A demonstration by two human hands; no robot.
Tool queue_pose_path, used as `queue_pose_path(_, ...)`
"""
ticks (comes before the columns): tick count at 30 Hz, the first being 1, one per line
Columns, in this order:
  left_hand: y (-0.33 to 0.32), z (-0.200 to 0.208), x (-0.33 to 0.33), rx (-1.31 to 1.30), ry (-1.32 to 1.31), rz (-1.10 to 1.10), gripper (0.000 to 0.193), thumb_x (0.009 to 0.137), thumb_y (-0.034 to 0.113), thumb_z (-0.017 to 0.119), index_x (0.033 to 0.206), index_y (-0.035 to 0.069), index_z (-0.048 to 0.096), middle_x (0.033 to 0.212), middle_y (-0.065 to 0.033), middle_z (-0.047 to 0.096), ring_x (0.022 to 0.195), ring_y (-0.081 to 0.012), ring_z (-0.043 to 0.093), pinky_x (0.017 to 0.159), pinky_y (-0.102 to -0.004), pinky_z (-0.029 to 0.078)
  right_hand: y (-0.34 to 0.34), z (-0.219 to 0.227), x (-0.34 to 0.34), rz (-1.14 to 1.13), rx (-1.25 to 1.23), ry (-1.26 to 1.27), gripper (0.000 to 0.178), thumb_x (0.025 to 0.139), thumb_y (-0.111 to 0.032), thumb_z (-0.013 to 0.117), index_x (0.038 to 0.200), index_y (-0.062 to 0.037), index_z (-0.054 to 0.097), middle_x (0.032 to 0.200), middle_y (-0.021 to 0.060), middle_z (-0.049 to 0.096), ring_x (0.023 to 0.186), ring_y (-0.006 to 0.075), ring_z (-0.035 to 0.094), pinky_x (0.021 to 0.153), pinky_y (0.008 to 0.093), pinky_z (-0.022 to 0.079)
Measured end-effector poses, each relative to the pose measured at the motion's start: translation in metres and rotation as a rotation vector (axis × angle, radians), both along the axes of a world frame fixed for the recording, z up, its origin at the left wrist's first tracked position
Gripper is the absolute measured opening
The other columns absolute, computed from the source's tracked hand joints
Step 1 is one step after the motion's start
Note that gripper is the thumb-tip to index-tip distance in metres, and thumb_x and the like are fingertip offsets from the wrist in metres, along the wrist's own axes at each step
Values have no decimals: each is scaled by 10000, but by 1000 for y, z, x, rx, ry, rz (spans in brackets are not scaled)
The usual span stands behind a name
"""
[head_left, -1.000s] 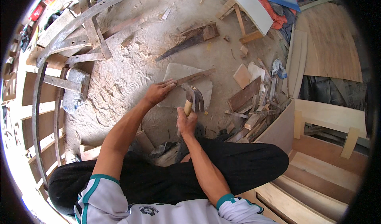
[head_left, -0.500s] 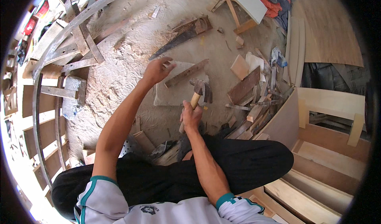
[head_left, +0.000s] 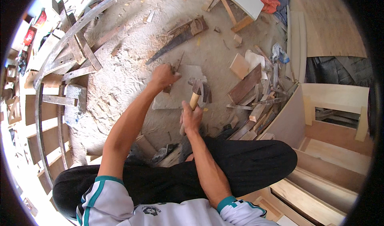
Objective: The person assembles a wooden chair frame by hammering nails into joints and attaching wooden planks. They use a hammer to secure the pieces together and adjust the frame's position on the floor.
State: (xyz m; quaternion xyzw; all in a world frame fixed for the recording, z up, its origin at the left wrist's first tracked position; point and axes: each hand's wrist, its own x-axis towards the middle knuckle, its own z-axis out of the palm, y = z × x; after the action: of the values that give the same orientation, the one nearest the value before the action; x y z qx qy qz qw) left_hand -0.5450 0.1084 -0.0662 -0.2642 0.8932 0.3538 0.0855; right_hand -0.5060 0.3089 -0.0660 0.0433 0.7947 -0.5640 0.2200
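My right hand (head_left: pixel 191 119) is closed around the wooden handle of a claw hammer (head_left: pixel 196 88), whose metal head hangs over the right side of a flat pale slab (head_left: pixel 164 103). My left hand (head_left: pixel 163 76) grips a narrow strip of wood (head_left: pixel 167 89) above the slab's left part. The fingers and the back of the hand hide most of the strip; its ends show above and below. Beyond the slab lies a handsaw (head_left: pixel 176 43) with a wooden handle, flat on the dusty ground.
Scrap wood (head_left: pixel 256 94) is heaped to the right, beside a pale wooden cabinet frame (head_left: pixel 336 96). On the left stand a curved frame (head_left: pixel 40 126) and stacked timber (head_left: pixel 76 46). A white-topped wooden piece (head_left: pixel 242 0) stands at the far side. My crossed legs (head_left: pixel 248 158) are in front of me.
My left hand has come down onto the wood strip, taken hold of it and turned it more upright. The right hand with the hammer has barely moved.
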Motion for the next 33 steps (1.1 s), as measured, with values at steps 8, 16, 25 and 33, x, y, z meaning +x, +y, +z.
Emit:
queue_pose_path(8, 7, -40, 30, -80, 143, 284, 548, 767, 392, 697, 1079, -10, 494, 1027, -255, 584, 912, -422, 613, 778, -481, 495, -6, 14, 5, -8, -76, -150, 234, 849, -220, 645, 794, -43, 502, 519, 5, 448, 372, 108, 420, 340, 287, 362)
queue_pose_path(16, -2, -44, 19, -296, 405, 312, 730, 790, 431, 668, 1330, 24, 395, 1234, -204, 525, 1191, -342, 489, 995, -486, 372, 2, 21, 9, 35, -48, -238, 259, 851, -220, 647, 751, -45, 485, 522, 3, 441, 370, 119, 420, 346, 293, 367)
queue_pose_path(25, -13, -74, -17, -83, 187, 274, 834, 831, 334, 600, 1449, -54, 196, 1280, -251, 525, 1231, -365, 468, 1084, -517, 254, 4, 28, 12, 174, 85, -279, 303, 850, -271, 663, 715, -67, 483, 525, -7, 452, 387, 107, 445, 357, 287, 363)
queue_pose_path(33, -11, -86, -12, 26, 338, 390, 803, 827, 233, 593, 1446, -65, 178, 1193, -296, 554, 1105, -424, 541, 984, -469, 400, 10, 42, 9, 224, 140, -265, 293, 864, -263, 652, 706, -70, 498, 526, -13, 453, 397, 103, 451, 361, 277, 361)
